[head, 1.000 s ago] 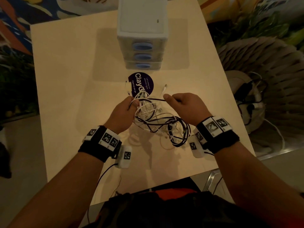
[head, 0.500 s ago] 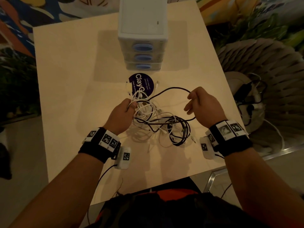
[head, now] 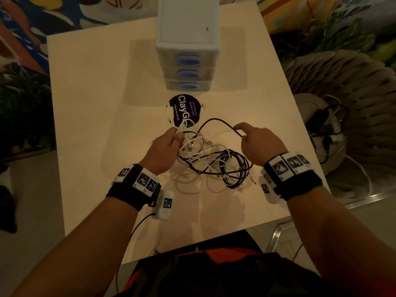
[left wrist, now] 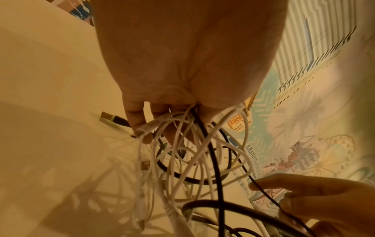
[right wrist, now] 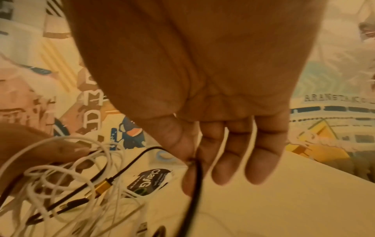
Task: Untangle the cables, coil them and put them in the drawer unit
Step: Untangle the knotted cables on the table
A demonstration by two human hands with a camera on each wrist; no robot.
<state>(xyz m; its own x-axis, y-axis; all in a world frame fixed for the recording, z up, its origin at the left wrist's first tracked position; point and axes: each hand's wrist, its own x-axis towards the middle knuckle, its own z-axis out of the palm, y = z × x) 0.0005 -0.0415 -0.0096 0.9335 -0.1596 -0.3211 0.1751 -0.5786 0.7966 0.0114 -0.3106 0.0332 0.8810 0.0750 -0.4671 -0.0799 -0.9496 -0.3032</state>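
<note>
A tangle of white and black cables [head: 214, 161] lies on the pale table [head: 90, 116] in front of me. My left hand [head: 177, 136] grips a bunch of white strands at the tangle's far left, as the left wrist view [left wrist: 162, 128] shows. My right hand [head: 241, 131] pinches a thin black cable [head: 216, 121] between thumb and forefinger, with the other fingers held straight. In the right wrist view that black cable [right wrist: 194, 184] runs down from the pinch. The white drawer unit [head: 186, 39] stands at the table's far side with its three blue-handled drawers pushed in.
A round purple sticker [head: 184, 110] lies between the drawer unit and the tangle. A gold-ended plug [right wrist: 103, 186] sits among the strands. Right of the table a woven seat [head: 342, 103] holds other black and white leads [head: 323, 125]. The table's near edge is close to my body.
My right hand has drawn a loop of black cable out of the tangle to the right and spread its other fingers. My left hand has stayed on the white strands.
</note>
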